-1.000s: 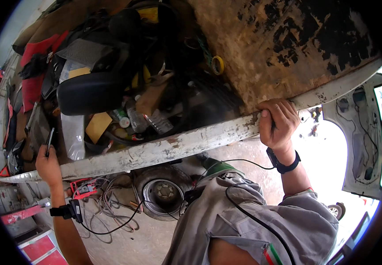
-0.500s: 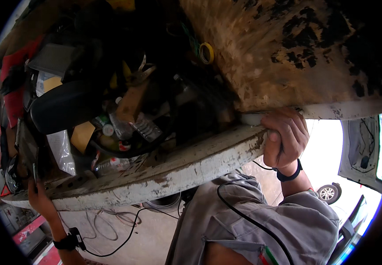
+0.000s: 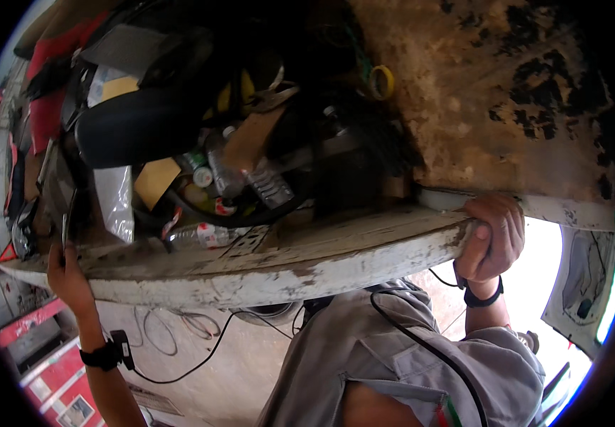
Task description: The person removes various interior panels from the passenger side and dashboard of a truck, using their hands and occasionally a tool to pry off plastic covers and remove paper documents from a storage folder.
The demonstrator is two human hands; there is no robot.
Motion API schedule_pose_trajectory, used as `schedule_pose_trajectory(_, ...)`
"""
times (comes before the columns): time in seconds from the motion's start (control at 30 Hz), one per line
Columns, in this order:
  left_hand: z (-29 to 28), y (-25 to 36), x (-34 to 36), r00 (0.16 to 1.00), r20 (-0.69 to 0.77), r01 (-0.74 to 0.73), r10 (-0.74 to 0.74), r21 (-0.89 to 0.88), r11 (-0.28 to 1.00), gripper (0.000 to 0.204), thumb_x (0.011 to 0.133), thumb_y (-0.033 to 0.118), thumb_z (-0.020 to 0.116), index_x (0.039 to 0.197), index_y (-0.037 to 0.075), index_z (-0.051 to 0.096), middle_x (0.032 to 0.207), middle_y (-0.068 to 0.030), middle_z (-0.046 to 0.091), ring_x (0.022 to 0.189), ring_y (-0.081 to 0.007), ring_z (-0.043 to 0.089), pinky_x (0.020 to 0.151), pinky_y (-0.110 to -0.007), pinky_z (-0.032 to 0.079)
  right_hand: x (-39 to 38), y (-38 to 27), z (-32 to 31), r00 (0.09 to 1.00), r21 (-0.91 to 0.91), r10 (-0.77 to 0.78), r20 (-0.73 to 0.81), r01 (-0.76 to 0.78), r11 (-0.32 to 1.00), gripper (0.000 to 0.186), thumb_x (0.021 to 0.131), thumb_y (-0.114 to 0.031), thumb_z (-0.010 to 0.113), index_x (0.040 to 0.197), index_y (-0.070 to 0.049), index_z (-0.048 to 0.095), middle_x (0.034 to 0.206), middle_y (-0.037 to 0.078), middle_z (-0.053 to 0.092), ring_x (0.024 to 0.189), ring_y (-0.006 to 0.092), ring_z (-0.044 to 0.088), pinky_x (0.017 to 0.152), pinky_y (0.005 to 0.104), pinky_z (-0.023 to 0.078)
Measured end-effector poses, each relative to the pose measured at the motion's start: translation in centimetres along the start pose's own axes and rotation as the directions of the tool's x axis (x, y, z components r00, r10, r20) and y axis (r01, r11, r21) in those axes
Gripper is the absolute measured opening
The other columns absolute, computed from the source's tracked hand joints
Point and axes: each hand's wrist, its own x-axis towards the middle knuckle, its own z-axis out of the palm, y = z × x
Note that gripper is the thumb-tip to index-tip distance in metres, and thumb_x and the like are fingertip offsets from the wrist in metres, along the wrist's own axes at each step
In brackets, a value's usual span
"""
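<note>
The white panel (image 3: 279, 281) has swung outward, my right hand (image 3: 494, 240) clamped on its frame-right end, left hand (image 3: 71, 283) pinching a thin rod (image 3: 65, 229); opening it seemingly wants steadiness.

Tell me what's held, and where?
The right grip holds the scuffed white panel near its right end; the left grip holds a slim shiny thing, apparently by its lower end.

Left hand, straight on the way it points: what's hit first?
Likely the grey panel ahead of the left hand, with the thin silver tool it holds touching first; depth there is unclear.
</note>
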Motion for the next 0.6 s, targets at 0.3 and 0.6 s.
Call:
schedule_pose_trajectory(0.3, 0.0, 0.6, -0.1, 0.997, -0.022, 0.069, -0.072, -0.100, 0.993, 0.021, 0.092, 0.018, 0.061, 0.084, -0.001, 0.060, 0.065, -0.0035, 0.046, 0.064, -0.0102, 0.039, 0.058, -0.029, 0.034, -0.6, -0.1, 0.1, 1.000, -0.018, 0.004, 0.006, -0.004, 1.000, 0.029, 0.092, -0.016, 0.045, 0.087, 0.003, 0.066, 0.082, 0.016, 0.068, 0.081, 0.0332, 0.066, 0.080, 0.0450, 0.051)
schedule_pose_trajectory(0.6, 0.0, 1.4, -0.6, 0.995, -0.093, 0.015, -0.021, -0.061, 0.998, 0.020, 0.090, 0.020, 0.063, 0.082, 0.001, 0.061, 0.063, -0.0098, 0.049, 0.059, -0.0159, 0.043, 0.057, -0.033, 0.036, -1.2, -0.1, 0.4, 1.000, -0.027, 0.027, -0.014, -0.028, 0.999, 0.029, 0.089, -0.014, 0.042, 0.087, 0.003, 0.065, 0.083, 0.017, 0.067, 0.080, 0.0349, 0.065, 0.079, 0.0449, 0.050)
